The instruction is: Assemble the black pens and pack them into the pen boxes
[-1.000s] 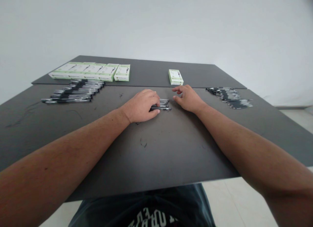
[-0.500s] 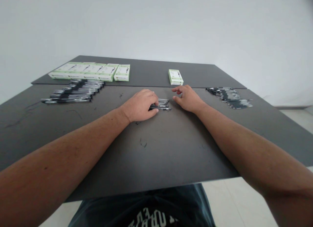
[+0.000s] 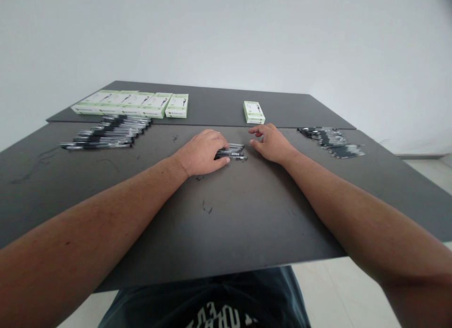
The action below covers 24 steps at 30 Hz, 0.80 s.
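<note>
Several clear-barrelled pens (image 3: 236,151) lie side by side on the dark table between my hands. My left hand (image 3: 205,153) is curled over their left ends, thumb on the near side and fingers on the far side. The palm hides those ends. Just past the right tips of the pens, my right hand (image 3: 271,143) rests on the table with thumb and forefinger apart and nothing between them. Behind it stands a single green-and-white box (image 3: 254,112) with a pen pictured on top.
A row of green-and-white boxes (image 3: 122,103) stands at the back left. In front of it lies a pile of pens with black grips (image 3: 109,132). Over on the right is a spread of thin pen refills or similar slim pieces (image 3: 334,142). The table (image 3: 226,233) has dark scuff marks.
</note>
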{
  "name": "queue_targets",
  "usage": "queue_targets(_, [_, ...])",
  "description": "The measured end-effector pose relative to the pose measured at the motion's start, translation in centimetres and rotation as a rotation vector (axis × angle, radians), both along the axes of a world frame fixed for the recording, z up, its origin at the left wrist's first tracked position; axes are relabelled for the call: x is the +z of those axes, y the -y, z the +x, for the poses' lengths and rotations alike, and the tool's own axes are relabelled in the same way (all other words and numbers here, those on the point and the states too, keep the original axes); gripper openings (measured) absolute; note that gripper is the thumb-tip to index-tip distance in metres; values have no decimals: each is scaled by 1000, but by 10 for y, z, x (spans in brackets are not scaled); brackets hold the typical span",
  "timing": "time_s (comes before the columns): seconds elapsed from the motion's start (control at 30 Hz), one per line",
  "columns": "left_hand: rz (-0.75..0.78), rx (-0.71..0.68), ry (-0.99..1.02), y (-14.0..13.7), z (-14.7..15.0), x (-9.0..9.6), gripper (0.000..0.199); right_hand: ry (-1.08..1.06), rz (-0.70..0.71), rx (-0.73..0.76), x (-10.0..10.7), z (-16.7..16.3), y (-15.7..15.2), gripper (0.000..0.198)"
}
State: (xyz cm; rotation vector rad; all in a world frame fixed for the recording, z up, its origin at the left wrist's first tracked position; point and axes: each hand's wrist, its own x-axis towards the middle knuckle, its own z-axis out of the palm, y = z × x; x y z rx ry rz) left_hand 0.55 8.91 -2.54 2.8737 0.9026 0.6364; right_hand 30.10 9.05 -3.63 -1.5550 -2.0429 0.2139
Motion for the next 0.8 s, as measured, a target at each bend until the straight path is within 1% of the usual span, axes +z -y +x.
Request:
queue_targets(0.17, [-2, 17, -3, -1, -1, -1, 45, 0, -4, 3, 0, 0, -1, 43])
queue_targets(0.33, [19, 29, 0, 1, -1, 2, 42, 29, 7, 24, 0, 1, -1, 43])
queue_targets(0.4, [30, 72, -7, 1, -3, 4, 43, 39, 9, 27, -1, 1, -1, 44])
queue_targets(0.5, [52, 244, -3, -6, -11, 9, 48, 30, 15, 21, -3, 1, -1, 44])
queue_targets(0.57, [73, 379, 18, -21, -23, 14, 50, 20, 14, 11, -5, 0, -2, 43])
queue_targets(0.7, [94, 664, 53, -66, -56, 24, 52, 13, 1, -14, -6, -2, -4, 42])
queue_targets(0.8, [81, 779, 31, -99, -76, 28, 53, 4, -1, -21, -7, -3, -6, 43])
